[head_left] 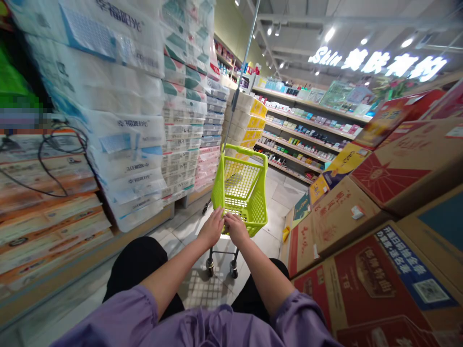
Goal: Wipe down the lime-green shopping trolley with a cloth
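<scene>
A small lime-green plastic shopping cart [243,179] on black wheels stands in the aisle ahead of me, and no goods show inside its mesh basket. My left hand [211,228] is closed on the cart's near edge, towards its left side. Close beside it, my right hand [236,228] also grips that edge, fingers curled over it and thumb sides nearly touching. The hands cover the part of the rim they hold. A thin metal pole [237,94] rises from behind the cart's left side.
Tall stacks of wrapped toilet paper [126,125] line the left side. Cardboard cartons [347,217] are piled along the right. Further ahead, shelves [300,127] hold many small boxes. Black cables [54,159] hang at far left. Tiled floor [277,188] runs between the stacks.
</scene>
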The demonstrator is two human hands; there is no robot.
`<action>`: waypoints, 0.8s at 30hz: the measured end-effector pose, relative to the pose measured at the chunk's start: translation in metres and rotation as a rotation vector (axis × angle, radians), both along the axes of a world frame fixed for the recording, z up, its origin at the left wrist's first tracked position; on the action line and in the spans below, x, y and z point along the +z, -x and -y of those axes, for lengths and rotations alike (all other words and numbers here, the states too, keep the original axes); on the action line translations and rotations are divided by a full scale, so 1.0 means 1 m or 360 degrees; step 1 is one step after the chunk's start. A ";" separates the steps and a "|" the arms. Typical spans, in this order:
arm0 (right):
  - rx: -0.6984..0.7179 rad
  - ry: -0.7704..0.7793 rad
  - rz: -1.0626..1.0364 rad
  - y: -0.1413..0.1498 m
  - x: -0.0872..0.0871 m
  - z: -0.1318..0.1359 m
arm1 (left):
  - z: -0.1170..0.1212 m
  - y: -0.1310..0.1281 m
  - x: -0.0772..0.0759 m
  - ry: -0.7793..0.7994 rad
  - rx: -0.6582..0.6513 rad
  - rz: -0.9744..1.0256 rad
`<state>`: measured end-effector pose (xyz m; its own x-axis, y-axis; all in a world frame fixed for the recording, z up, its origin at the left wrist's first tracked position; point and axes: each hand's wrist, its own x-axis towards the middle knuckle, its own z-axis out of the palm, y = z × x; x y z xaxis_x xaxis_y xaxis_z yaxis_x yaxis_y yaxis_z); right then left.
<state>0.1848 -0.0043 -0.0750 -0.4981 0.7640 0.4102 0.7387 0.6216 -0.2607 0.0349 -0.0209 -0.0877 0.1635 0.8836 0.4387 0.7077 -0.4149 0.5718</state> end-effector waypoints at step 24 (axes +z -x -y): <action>-0.0351 -0.0045 -0.0244 -0.115 0.029 0.015 | 0.018 0.001 0.079 -0.0312 -0.0006 -0.0874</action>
